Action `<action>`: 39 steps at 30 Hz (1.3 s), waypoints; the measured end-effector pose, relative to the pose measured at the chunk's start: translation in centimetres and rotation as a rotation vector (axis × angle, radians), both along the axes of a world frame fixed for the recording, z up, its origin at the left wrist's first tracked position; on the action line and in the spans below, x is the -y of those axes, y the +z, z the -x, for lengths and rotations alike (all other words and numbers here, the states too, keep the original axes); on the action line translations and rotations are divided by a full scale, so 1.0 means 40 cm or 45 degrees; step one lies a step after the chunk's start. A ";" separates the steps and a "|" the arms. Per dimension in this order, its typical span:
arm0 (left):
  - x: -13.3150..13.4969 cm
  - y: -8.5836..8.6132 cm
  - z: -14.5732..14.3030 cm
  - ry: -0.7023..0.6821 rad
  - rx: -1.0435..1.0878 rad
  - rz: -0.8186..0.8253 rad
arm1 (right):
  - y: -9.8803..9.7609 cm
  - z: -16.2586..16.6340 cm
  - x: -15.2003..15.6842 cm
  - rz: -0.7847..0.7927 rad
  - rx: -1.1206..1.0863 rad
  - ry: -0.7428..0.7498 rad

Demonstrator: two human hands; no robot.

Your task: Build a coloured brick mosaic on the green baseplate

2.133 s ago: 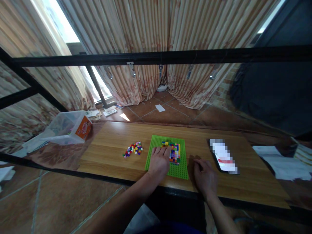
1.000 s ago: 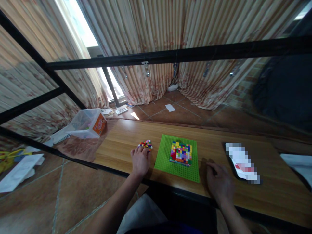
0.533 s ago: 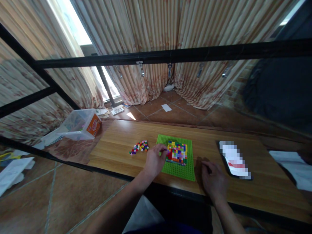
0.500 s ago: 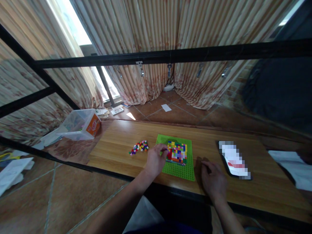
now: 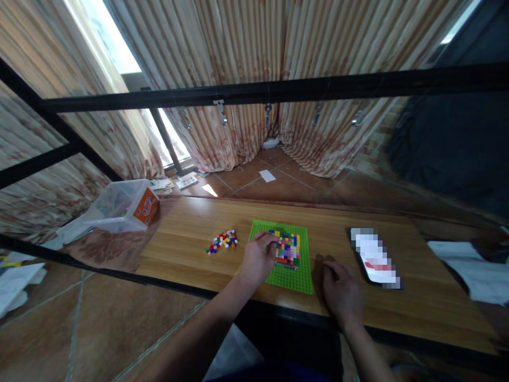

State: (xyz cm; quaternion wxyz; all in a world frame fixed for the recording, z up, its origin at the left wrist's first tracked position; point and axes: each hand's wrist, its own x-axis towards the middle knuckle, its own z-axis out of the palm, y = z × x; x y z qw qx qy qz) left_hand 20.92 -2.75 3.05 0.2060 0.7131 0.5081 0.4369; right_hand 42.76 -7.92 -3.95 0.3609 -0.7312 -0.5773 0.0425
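A green studded baseplate (image 5: 292, 284) lies on the wooden table, bearing a square patch of small multicoloured toy bricks (image 5: 289, 249). My left hand (image 5: 258, 260) reaches over the left part of this patch, thumb and fingers pinched together. Whatever is between its fingertips is too small or hidden to make out. To the right of the baseplate, my right hand (image 5: 345, 294) rests on the table with its fingers curled in, and nothing shows in it. A loose pile of small coloured bricks (image 5: 223, 241) sits left of the baseplate.
A phone (image 5: 376, 260) lies on the table (image 5: 191, 223) right of my right hand. Beyond the table's left end stands a clear plastic box (image 5: 123, 212) with an orange label. White papers (image 5: 469, 270) are at the right end. A black metal bar (image 5: 246, 95) crosses ahead, before curtains.
My left hand has shifted slightly right across the brick patch, covering more of its left side. My right hand stays beside the baseplate. The whole view has turned a little to the right.
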 end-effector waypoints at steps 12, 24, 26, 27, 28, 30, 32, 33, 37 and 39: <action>-0.009 -0.005 -0.009 0.068 -0.238 0.039 | 0.004 0.001 0.001 0.018 0.010 -0.004; -0.024 -0.021 -0.024 0.137 -0.183 0.101 | 0.004 -0.001 0.001 0.027 0.034 -0.002; -0.025 -0.022 -0.024 0.136 -0.193 0.095 | 0.004 0.000 0.000 0.013 0.026 -0.002; -0.025 -0.022 -0.025 0.136 -0.198 0.093 | 0.003 0.000 0.000 0.004 0.018 -0.007; -0.025 -0.022 -0.025 0.137 -0.205 0.093 | 0.003 0.000 0.000 -0.001 0.011 -0.011; -0.025 -0.021 -0.026 0.144 -0.222 0.100 | 0.001 0.000 -0.001 0.003 0.006 -0.011; -0.024 -0.019 -0.026 0.144 -0.246 0.102 | 0.000 -0.001 -0.001 0.012 0.013 -0.009; -0.023 -0.018 -0.027 0.140 -0.258 0.098 | 0.000 -0.001 0.000 0.015 0.017 -0.006; -0.018 -0.016 -0.024 0.131 -0.272 0.074 | 0.003 -0.002 0.000 0.035 0.035 -0.009; -0.015 -0.015 -0.022 0.129 -0.271 0.059 | 0.005 0.000 0.000 0.043 0.035 -0.011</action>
